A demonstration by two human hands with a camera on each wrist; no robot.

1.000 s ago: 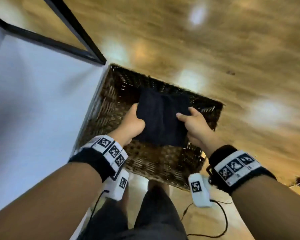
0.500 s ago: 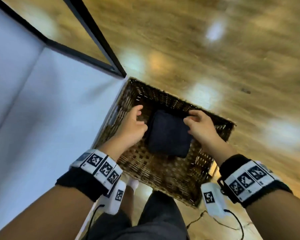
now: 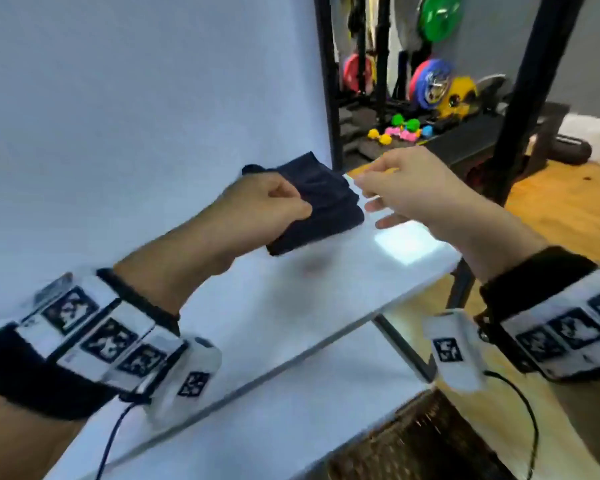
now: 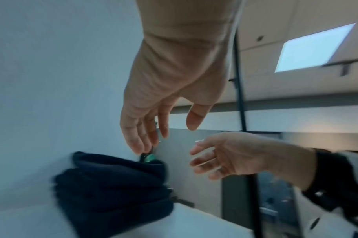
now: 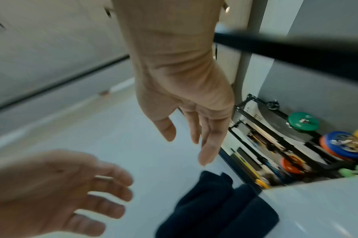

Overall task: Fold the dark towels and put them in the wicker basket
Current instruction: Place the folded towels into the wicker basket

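Note:
A pile of dark navy towels (image 3: 326, 206) lies at the far end of the white table (image 3: 291, 306), also seen in the left wrist view (image 4: 112, 185) and right wrist view (image 5: 215, 209). My left hand (image 3: 302, 209) hovers at the pile's left side; its fingers (image 4: 141, 145) hang straight, their tips at the pile's top edge, holding nothing. My right hand (image 3: 371, 206) is just right of the pile, with loose, spread fingers (image 5: 206, 154) that are empty. The wicker basket (image 3: 423, 445) stands on the floor at the bottom right, its inside hidden.
A black frame post (image 3: 329, 81) rises behind the towels at the table's far corner. Behind it, a rack holds coloured weight plates (image 3: 433, 15) and small dumbbells (image 3: 402, 128). Wooden floor (image 3: 568, 209) lies to the right. A white wall backs the table on the left.
Both hands let go of the folded dark towel in the basket and rose to the table. The view swung up from the basket to the towel pile, and both hands are empty.

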